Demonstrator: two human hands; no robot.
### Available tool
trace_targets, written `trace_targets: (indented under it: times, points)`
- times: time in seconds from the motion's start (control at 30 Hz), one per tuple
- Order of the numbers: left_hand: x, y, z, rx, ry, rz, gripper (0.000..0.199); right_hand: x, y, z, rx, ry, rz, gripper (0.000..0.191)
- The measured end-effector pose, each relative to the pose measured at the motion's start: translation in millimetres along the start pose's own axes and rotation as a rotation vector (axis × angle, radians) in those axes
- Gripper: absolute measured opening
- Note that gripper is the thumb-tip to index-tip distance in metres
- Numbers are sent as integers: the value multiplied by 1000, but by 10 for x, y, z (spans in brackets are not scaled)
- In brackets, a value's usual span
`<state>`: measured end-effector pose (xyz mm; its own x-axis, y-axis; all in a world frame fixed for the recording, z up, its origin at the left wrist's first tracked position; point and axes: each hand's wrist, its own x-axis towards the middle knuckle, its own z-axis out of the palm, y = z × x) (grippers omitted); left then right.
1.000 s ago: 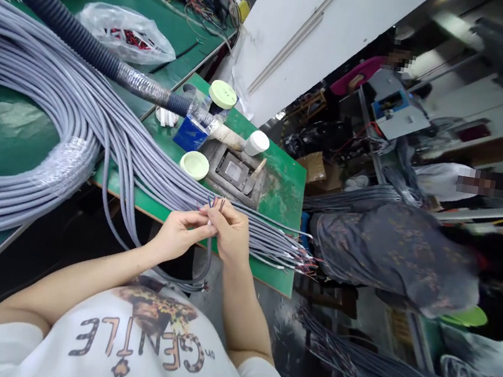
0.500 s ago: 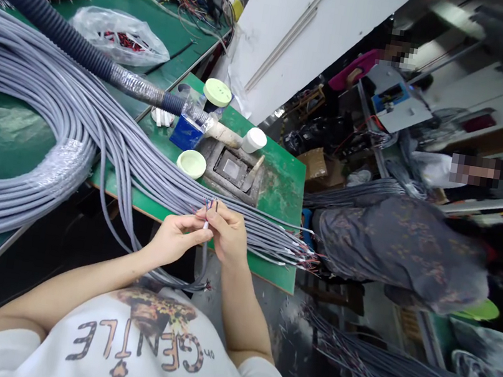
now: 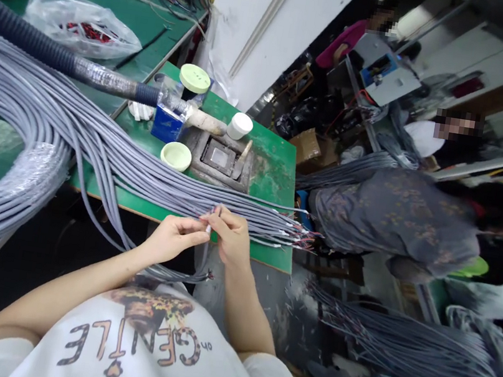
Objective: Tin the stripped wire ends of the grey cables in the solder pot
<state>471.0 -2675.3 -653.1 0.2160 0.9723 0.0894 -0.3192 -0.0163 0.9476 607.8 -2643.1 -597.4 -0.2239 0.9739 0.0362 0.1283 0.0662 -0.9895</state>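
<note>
My left hand (image 3: 178,239) pinches the end of a grey cable (image 3: 208,230) between thumb and forefinger. At the cable's tip my right hand (image 3: 233,237) is closed on its thin wires, which the fingers mostly hide. Both hands nearly touch, just in front of the green bench's edge. Behind them a thick bundle of grey cables (image 3: 142,163) runs across the bench, with stripped, coloured wire ends (image 3: 303,237) at its right. More cable ends (image 3: 209,275) hang below my hands.
Beyond the bundle stands a solder pot (image 3: 219,157) with a scraper lying on its rim. Around it are a white cup (image 3: 240,126), a pale green lid (image 3: 175,156), a blue box (image 3: 169,123) and a ribbed hose (image 3: 33,33). A co-worker in dark patterned clothing (image 3: 393,216) is at right.
The view has shifted, so the bench appears further left and slightly higher. My right fingers have closed over the wires, which were fanned out above the fingertips before.
</note>
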Motion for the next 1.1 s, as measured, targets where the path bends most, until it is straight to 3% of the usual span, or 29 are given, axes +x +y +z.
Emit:
trace_targets:
  times: [0.07, 0.17, 0.27, 0.3, 0.4, 0.5, 0.6, 0.67, 0.73, 0.83, 1.0, 1.1]
  points:
    - [-7, -48, -38, 208, -68, 82, 22, -214, 56, -266, 20, 115, 35, 17]
    - [10, -106, -128, 521, -28, 349, 17, -650, 254, -817, 46, 349, 184, 25]
    - [103, -159, -185, 820, 3, 569, 17, -1108, 559, -1335, -201, 587, 432, 35]
    - [152, -179, -183, 927, -3, 608, 18, -1236, 663, -1447, -345, 582, 543, 37]
    - [329, -245, -111, 1206, -20, 680, 19, -1465, 908, -1496, -499, 475, 732, 38]
    - [490, -289, 4, 1364, -21, 738, 17, -1424, 1012, -1168, -381, 312, 743, 28]
    - [561, -263, 80, 1392, -21, 763, 14, -1194, 980, -751, -57, -33, 628, 34]
    - [547, -202, 97, 1322, -26, 764, 12, -1005, 892, -576, 198, -126, 471, 41]
    - [498, -125, 97, 1211, -28, 769, 9, -825, 755, -524, 400, -38, 293, 48]
    - [412, -38, 80, 1073, -23, 792, 6, -616, 486, -614, 528, 231, 60, 47]
    - [287, -35, 27, 969, -79, 778, 9, -545, 97, -771, 410, 544, -239, 28]
    - [192, -21, 7, 856, -176, 658, 12, -633, 13, -713, 188, 546, -327, 21]
